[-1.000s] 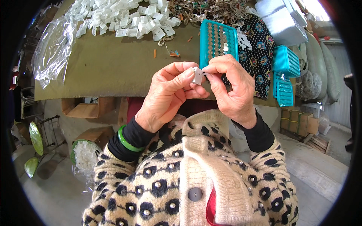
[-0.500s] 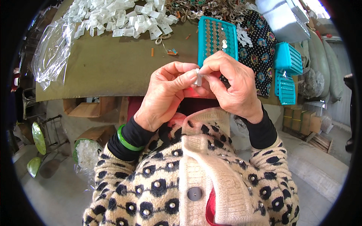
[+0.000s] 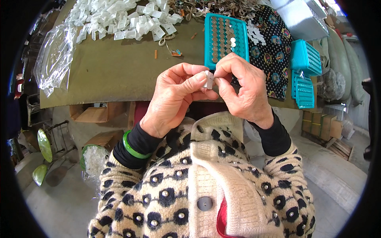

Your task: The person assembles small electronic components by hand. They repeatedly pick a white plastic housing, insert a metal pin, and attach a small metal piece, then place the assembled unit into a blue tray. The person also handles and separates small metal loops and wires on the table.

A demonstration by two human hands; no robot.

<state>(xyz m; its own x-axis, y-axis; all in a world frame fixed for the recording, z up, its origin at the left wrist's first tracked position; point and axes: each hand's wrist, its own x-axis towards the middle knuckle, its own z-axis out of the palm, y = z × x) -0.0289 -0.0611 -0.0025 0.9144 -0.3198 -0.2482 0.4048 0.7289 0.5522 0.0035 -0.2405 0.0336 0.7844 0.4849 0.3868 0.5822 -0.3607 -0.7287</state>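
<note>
My left hand [image 3: 174,93] is closed, with a small white plastic case [image 3: 208,81] pinched between thumb and fingers. Close against the case's right side, my right hand [image 3: 248,89] pinches thumb to forefinger; whatever lies between those fingertips is too small to make out. Just beyond both hands is a teal tray [image 3: 240,37], holding rows of round metal discs [image 3: 214,39] in its left part. At the far left of the table, many similar white plastic cases [image 3: 131,23] lie in a heap.
Clear plastic film [image 3: 55,59] hangs over the table's left edge. Tangled brownish strips [image 3: 222,7] lie at the back. A dark patterned cloth [image 3: 274,51] with white bits on it lies right of the tray. Stacked teal trays [image 3: 305,57] stand at the right edge.
My right fingertips have drawn slightly right, off the white case's top, showing more of it. My left hand keeps its hold. The view has shifted slightly.
</note>
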